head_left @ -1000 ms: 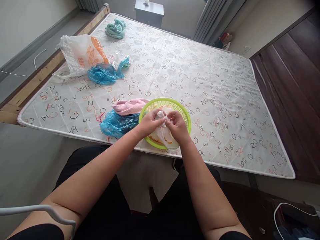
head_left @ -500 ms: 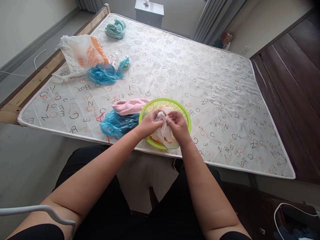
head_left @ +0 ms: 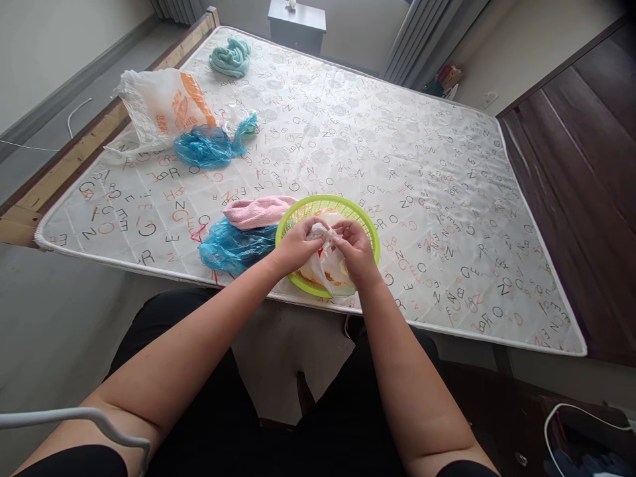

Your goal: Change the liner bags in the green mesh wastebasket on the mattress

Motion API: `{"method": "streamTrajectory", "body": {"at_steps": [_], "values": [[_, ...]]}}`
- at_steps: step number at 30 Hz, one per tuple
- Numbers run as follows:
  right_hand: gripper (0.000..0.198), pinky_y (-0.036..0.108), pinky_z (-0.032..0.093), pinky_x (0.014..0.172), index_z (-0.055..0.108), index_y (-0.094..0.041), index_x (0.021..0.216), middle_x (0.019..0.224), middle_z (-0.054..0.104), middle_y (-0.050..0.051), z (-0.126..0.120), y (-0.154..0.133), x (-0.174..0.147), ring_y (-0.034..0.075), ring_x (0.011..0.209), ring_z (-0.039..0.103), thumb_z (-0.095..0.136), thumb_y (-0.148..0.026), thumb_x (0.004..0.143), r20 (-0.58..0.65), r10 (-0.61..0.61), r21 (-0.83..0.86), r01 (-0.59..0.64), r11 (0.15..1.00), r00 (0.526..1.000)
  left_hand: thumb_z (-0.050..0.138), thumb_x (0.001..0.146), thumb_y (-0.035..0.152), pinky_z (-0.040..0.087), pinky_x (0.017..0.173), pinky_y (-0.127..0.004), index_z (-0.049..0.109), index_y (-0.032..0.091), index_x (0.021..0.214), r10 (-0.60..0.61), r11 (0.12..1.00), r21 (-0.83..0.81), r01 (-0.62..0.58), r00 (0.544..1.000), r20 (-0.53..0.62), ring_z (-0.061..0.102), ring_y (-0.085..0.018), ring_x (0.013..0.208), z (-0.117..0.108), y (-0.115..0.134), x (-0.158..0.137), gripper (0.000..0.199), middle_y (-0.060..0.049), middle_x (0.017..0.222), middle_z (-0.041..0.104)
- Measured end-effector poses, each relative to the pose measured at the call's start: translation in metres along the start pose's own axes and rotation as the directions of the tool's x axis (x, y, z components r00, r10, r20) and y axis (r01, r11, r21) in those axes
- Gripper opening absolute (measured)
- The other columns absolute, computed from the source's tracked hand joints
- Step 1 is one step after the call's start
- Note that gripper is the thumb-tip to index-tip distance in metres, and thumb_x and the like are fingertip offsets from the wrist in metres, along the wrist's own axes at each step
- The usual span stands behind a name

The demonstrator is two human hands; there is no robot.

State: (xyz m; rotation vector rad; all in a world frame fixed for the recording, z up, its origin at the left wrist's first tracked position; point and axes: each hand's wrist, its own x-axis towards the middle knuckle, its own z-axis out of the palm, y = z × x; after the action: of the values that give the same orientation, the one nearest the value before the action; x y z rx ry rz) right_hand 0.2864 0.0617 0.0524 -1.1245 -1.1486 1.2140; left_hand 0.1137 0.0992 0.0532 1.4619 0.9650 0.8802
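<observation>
A green plastic basket (head_left: 373,228) with mesh sides rests at the near edge of the mattress. Over it, my left hand (head_left: 300,244) and my right hand (head_left: 356,249) pinch the gathered, knotted-looking top of a white plastic bag (head_left: 325,267). The bag sits in the basket, and orange-brown marks show through or on its thin film; its contents are unclear. Against the basket's left side lie a pink cloth (head_left: 258,212) and a crumpled blue plastic bag (head_left: 233,248) with red strings.
The mattress (head_left: 422,199) is covered in printed letters. At its far left are a white-and-orange plastic bag (head_left: 169,109), another blue bag (head_left: 206,147) and a green towel (head_left: 230,57). A dark headboard (head_left: 571,165) stands right; a grey cable (head_left: 64,416) crosses low left.
The gathered top of the white bag has shifted slightly between my fingers. My hands have hardly moved, and the basket and other things stay put.
</observation>
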Motion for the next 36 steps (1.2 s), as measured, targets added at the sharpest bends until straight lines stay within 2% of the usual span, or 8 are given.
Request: {"method": "streamTrajectory", "body": {"at_steps": [12, 21, 33, 36], "values": [[0.021, 0.030, 0.050, 0.071, 0.064, -0.028, 0.100, 0.087, 0.061, -0.002, 0.0003, 0.0015, 0.0001, 0.016, 0.079, 0.060, 0.075, -0.037, 0.085, 0.005, 0.022, -0.019, -0.022, 1.000, 1.000, 0.065, 0.083, 0.025, 0.052, 0.076, -0.028, 0.068, 0.020, 0.104, -0.041, 0.999, -0.005, 0.041, 0.999, 0.002, 0.065, -0.018, 0.084, 0.0010, 0.0024, -0.0012, 0.022, 0.000, 0.090, 0.069], [0.019, 0.028, 0.048, 0.068, 0.064, -0.027, 0.100, 0.083, 0.061, -0.003, 0.0023, -0.0004, -0.0010, 0.015, 0.075, 0.060, 0.074, -0.034, 0.085, -0.003, 0.073, 0.021, -0.072, 0.997, 0.997, 0.065, 0.083, 0.024, 0.052, 0.083, -0.030, 0.068, 0.020, 0.105, -0.050, 0.999, 0.013, 0.050, 0.999, 0.003, 0.066, -0.019, 0.092, 0.0006, -0.0010, -0.0007, 0.023, -0.001, 0.095, 0.070], [0.020, 0.028, 0.048, 0.067, 0.063, -0.026, 0.100, 0.081, 0.062, -0.003, 0.0029, 0.0028, -0.0001, 0.015, 0.073, 0.060, 0.073, -0.036, 0.085, 0.007, 0.087, 0.017, -0.087, 0.996, 0.996, 0.063, 0.080, 0.022, 0.050, 0.074, -0.028, 0.067, 0.019, 0.101, -0.067, 0.997, -0.034, 0.068, 0.998, 0.011, 0.062, -0.016, 0.080, 0.0033, -0.0062, 0.0012, 0.021, 0.001, 0.087, 0.066], [0.022, 0.029, 0.049, 0.067, 0.063, -0.026, 0.100, 0.081, 0.062, -0.003, 0.0033, 0.0029, -0.0001, 0.015, 0.074, 0.061, 0.074, -0.038, 0.086, 0.007, 0.092, 0.016, -0.092, 0.996, 0.996, 0.062, 0.079, 0.022, 0.050, 0.075, -0.028, 0.066, 0.019, 0.100, -0.063, 0.997, -0.045, 0.064, 0.998, 0.011, 0.062, -0.017, 0.083, 0.0038, -0.0066, 0.0010, 0.021, 0.000, 0.088, 0.066]]}}
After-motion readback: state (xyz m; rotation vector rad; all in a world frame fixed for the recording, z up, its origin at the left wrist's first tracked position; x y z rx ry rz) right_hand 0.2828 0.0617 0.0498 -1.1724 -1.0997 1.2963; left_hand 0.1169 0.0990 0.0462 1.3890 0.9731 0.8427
